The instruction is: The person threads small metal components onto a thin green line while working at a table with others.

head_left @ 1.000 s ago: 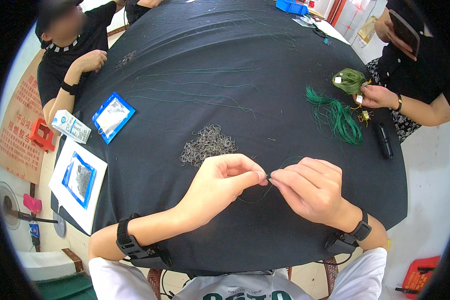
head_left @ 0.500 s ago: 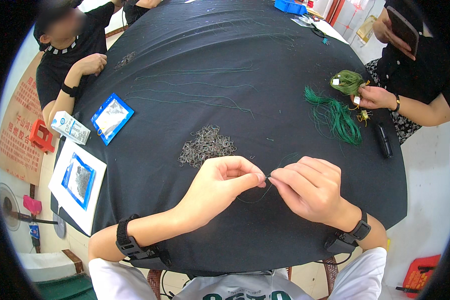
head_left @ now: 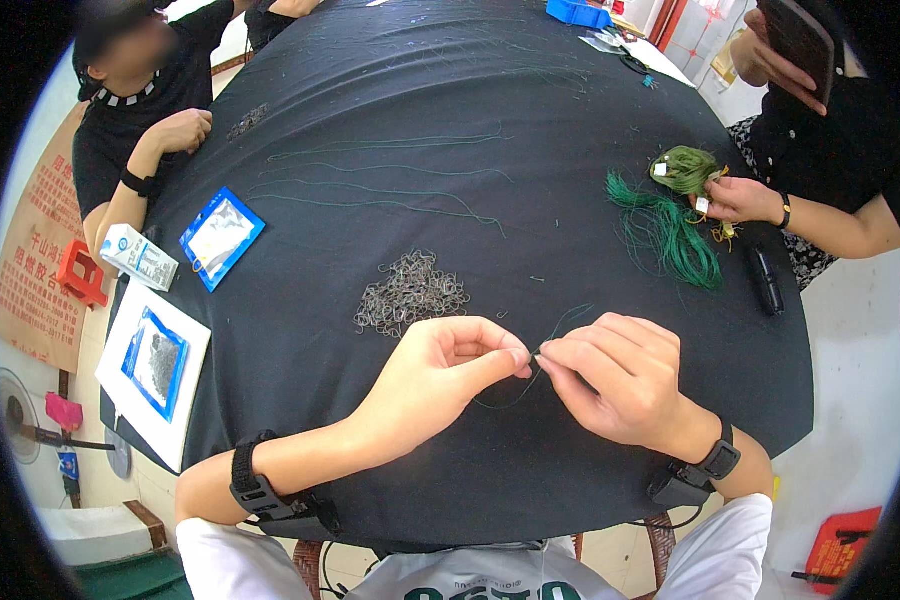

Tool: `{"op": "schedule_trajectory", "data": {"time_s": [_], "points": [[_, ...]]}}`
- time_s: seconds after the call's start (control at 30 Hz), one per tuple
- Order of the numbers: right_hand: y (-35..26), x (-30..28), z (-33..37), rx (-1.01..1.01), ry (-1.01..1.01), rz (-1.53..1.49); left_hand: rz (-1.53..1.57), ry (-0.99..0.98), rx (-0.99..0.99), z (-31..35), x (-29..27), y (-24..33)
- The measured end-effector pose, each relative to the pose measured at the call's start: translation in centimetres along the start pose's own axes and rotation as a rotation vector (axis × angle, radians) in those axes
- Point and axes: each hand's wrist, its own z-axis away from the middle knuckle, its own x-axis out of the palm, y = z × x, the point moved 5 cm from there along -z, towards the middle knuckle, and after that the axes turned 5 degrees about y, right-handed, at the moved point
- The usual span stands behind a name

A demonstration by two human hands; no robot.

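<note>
My left hand (head_left: 448, 362) is closed in a pinch, thumb and forefinger on a tiny dark fish hook, mostly hidden by the fingertips. Right beside it, my right hand (head_left: 618, 378) pinches a thin green fishing line (head_left: 511, 405), which loops below the fingertips and also shows above them. The two sets of fingertips almost meet over the black cloth. Just beyond my left hand lies a heap of small metal fish hooks (head_left: 410, 292). One loose hook (head_left: 502, 315) lies to the right of the heap.
Cut green lines (head_left: 390, 200) stretch across the black tablecloth (head_left: 450, 480). Blue-edged packets (head_left: 222, 238), a small carton (head_left: 140, 257) and a white board (head_left: 185, 400) lie left. At right, a co-worker's hand (head_left: 740, 200) holds an olive skein (head_left: 686, 168) beside a green line bundle (head_left: 675, 240).
My fingertips have drawn slightly apart; both hands otherwise keep nearly the same pose. At the right, the co-worker's hand and the olive skein have shifted a little left and down.
</note>
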Motion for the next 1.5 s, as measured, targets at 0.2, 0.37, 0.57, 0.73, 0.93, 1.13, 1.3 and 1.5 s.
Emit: {"op": "schedule_trajectory", "data": {"time_s": [0.2, 0.37, 0.57, 0.73, 0.93, 1.13, 1.3, 1.5], "points": [[0.4, -0.9, -1.0, 0.113, 0.124, -0.070, -0.125, 0.028, 0.226, -0.3, -0.1, 0.3], [3.1, 0.4, 0.2, 0.682, -0.079, -0.623, -0.288, 0.120, 0.269, 0.3, -0.4, 1.4], [3.5, 0.9, 0.6, 0.863, -0.171, -0.945, -0.411, 0.227, 0.563, 0.7, -0.3, 2.1], [3.8, 0.8, 0.5, 0.841, -0.189, -0.918, -0.464, 0.237, 0.607, 1.0, -0.2, 2.9], [4.3, 1.0, 0.6, 0.721, -0.153, -0.888, -0.527, 0.239, 0.644, 1.4, 0.0, 3.4], [3.4, 0.6, 0.2, 0.743, -0.132, -0.880, -0.577, 0.208, 0.791, 2.2, 0.7, 4.5], [3.3, 0.3, 0.1, 0.713, -0.088, -0.805, -0.519, 0.172, 0.715, 2.0, 0.6, 4.2], [3.3, -0.3, -0.1, 0.625, -0.008, -0.733, -0.413, 0.158, 0.573, 1.5, 0.3, 3.3]]}}
